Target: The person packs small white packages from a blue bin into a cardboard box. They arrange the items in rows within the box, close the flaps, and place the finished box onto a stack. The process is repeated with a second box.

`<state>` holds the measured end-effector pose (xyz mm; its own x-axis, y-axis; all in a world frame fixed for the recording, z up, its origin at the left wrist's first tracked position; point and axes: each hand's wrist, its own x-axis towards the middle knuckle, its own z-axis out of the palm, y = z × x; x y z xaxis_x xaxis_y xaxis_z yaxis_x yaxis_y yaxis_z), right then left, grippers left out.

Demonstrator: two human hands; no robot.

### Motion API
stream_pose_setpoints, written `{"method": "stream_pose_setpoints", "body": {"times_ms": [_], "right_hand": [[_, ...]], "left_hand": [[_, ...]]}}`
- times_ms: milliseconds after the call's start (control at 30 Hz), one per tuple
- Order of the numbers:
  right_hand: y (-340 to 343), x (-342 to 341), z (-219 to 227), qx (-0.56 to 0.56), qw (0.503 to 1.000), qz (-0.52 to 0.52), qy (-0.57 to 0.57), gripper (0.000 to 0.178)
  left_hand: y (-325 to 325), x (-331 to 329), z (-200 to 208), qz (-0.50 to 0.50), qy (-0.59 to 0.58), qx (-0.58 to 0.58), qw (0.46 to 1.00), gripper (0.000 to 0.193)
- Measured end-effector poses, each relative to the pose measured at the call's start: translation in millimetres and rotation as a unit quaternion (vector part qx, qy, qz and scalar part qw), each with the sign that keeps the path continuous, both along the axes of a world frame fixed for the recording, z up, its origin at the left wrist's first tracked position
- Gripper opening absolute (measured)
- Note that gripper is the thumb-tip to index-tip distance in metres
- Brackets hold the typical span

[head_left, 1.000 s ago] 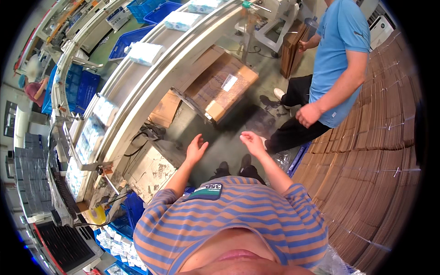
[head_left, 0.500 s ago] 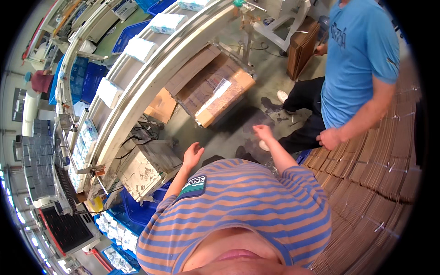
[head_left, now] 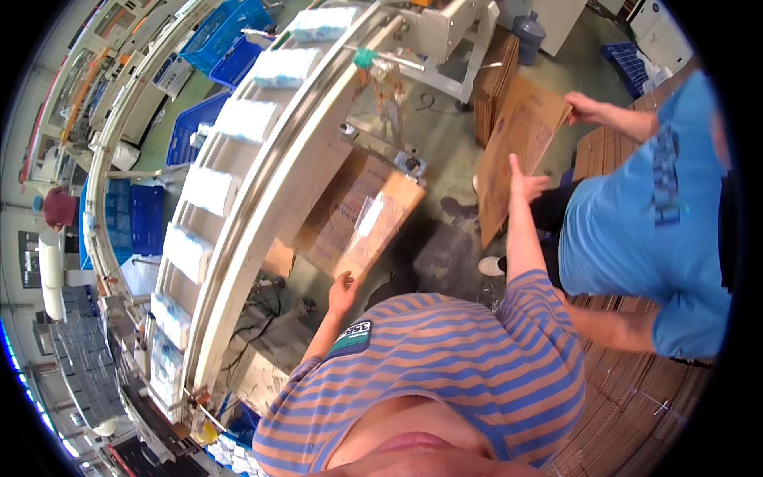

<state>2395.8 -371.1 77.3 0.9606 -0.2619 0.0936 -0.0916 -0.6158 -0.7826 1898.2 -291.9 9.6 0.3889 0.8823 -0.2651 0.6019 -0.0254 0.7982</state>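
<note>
My left hand (head_left: 342,294) is at the near corner of a brown cardboard box (head_left: 338,211) with clear tape on it, its fingers bent against the edge. My right hand (head_left: 526,184) reaches out to the right, thumb raised and fingers apart, against the edge of a flat cardboard sheet (head_left: 509,147). The sheet stands tilted, and a co-worker's hand (head_left: 582,107) holds its upper far corner. How firmly my right hand touches the sheet is hard to tell.
On the left curves a conveyor (head_left: 266,171) carrying several white-and-blue packs (head_left: 211,191). A co-worker in a blue shirt (head_left: 628,230) stands close on the right. Stacked flat cartons (head_left: 620,397) lie behind, and more cardboard (head_left: 494,87) leans by a machine frame.
My left hand has come to the box corner, and my right arm has stretched to the right. The co-worker has bent in, and a cardboard sheet is now held up between us.
</note>
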Motion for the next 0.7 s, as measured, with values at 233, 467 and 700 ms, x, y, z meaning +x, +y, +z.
{"method": "stream_pose_setpoints", "body": {"times_ms": [233, 467, 700], "right_hand": [[-58, 72, 0, 0.244, 0.898, 0.364, -0.032, 0.031], [-28, 38, 64, 0.144, 0.922, 0.249, -0.259, 0.026], [-60, 122, 203, 0.043, 0.853, 0.43, -0.292, 0.02]], "left_hand": [[84, 129, 14, -0.128, -0.019, 0.004, 0.992, 0.049], [94, 208, 67, -0.141, -0.04, 0.063, 0.987, 0.053], [51, 298, 142, -0.032, -0.087, 0.227, 0.97, 0.071]]}}
